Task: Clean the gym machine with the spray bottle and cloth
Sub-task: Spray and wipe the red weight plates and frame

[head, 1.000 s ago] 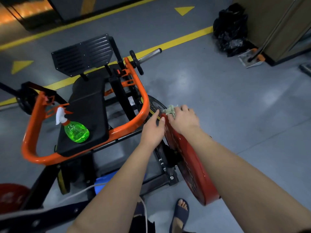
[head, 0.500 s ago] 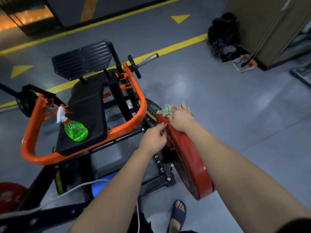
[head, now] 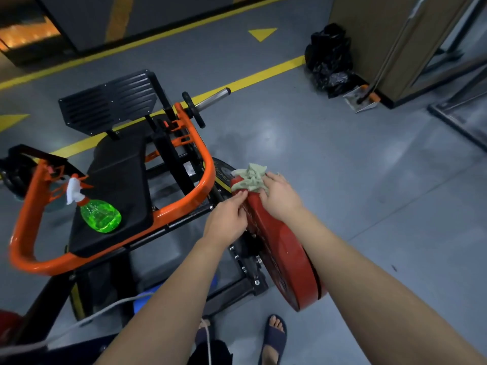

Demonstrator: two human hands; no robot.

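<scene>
Head view: my sandalled foot (head: 275, 335) stands nearest, at 6 o'clock. My left hand (head: 226, 219) curls its fingers on the rim of the red weight plate (head: 284, 256). My right hand (head: 279, 200) grips the cloth (head: 250, 177) on the plate's top edge, more of it bunched past my fingers than half a second ago. At 9 o'clock the spray bottle (head: 98, 214) rests unmoved on the gym machine's black seat (head: 118, 177). A black bag (head: 329, 56) sits farthest, at 1 o'clock.

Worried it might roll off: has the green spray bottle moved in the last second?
No. The green spray bottle lies on the same near-left corner of the black seat pad, nozzle by the orange frame.
</scene>
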